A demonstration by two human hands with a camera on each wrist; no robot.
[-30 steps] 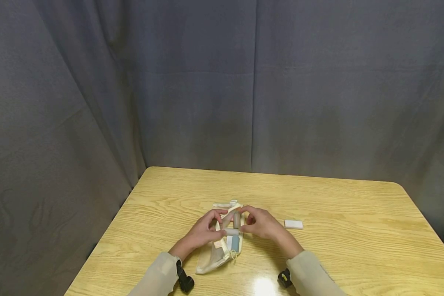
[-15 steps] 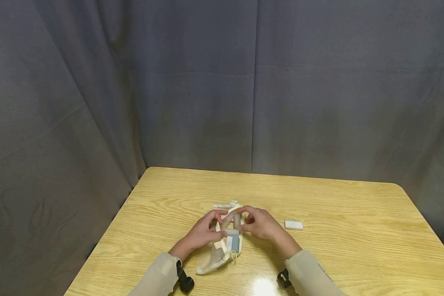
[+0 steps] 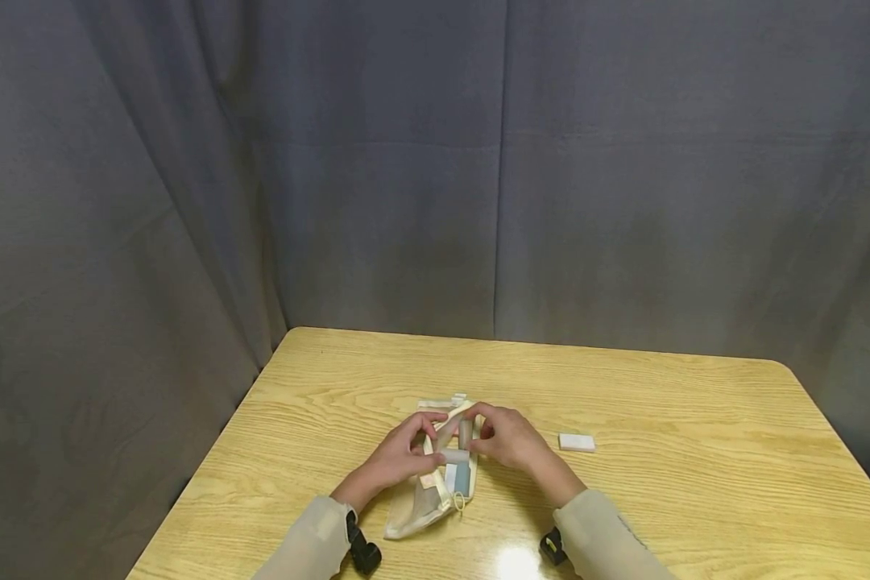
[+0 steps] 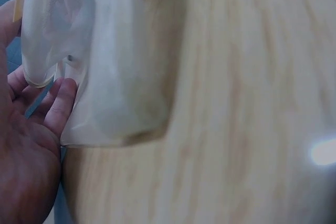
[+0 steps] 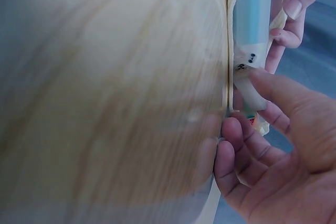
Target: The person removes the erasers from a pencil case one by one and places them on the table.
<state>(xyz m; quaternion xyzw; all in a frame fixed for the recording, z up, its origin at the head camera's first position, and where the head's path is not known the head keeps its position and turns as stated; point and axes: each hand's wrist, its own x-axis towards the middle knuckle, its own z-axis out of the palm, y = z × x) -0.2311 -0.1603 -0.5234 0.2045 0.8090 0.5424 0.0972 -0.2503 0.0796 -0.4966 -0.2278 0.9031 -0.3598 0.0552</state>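
A: Where is the pouch found, and how is it held?

B: The mesh pouch (image 3: 422,501) is seen on the worktop (image 3: 696,427) at the lower centre of the frame, its mouth spread. The left side of its rim is pinched by the left grip (image 3: 395,453); the right side appears clamped by the right grip (image 3: 515,439). Whether the pale tube (image 3: 455,457) is also touched by a thumb cannot be told.

A: What could go wrong?

B: If the rim is let slip, the mouth could be closed by the limp mesh, and the tube or the blue block (image 3: 462,481) caught in a fold. If the pouch is tipped, the tube could be rolled out.

A: And the edges?

B: The far edge is bounded by the curtain (image 3: 377,201), well beyond the pouch. More room is left toward the right than toward the left edge, but the white block (image 3: 576,442), near the right wrist, could be brushed by an outward sweep. The near edge is not shown.
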